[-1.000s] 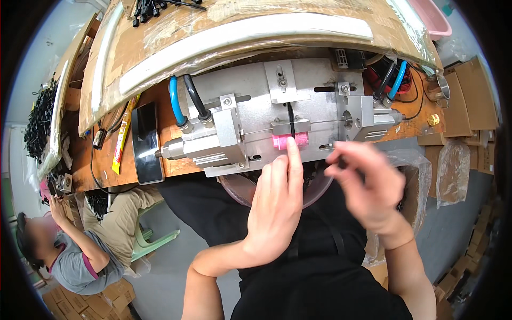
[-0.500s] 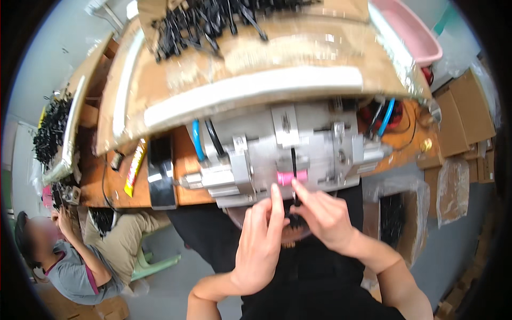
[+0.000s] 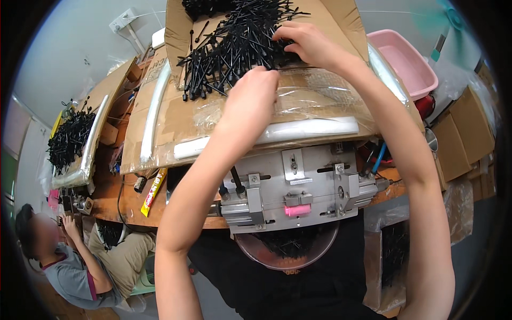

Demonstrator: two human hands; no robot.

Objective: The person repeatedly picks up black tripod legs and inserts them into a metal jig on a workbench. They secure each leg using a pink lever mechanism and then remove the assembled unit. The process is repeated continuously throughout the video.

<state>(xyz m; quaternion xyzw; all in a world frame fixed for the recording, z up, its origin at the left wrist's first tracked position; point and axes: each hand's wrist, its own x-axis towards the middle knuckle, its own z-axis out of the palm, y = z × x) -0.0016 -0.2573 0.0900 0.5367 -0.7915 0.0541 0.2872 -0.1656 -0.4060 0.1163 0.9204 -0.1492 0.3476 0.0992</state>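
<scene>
A large heap of thin black stick-like parts with thicker ends [image 3: 234, 50] lies on a cardboard tray [image 3: 298, 88] above the machine. My right hand [image 3: 309, 44] reaches to the heap's right side, fingers bent with a gap between forefinger and thumb. At the heap's front edge, my left hand [image 3: 253, 96] is curled closed, its fingertips mostly hidden. Below both forearms sits a silver metal fixture [image 3: 277, 176] with a clamp block at each side. A small pink cylinder [image 3: 297, 210] is set at its front middle, with no black part across it.
Under the fixture hangs a clear bowl [image 3: 250, 250] with black parts in it. A yellow tube [image 3: 153, 192] lies on the wooden bench at left. A pink basin [image 3: 405, 58] stands at back right. A co-worker [image 3: 80, 261] sits at left by another heap [image 3: 72, 136].
Both hands have left the pink cylinder and gone up and away to the heap. The black part that lay across the fixture is gone from there. My view has shifted.
</scene>
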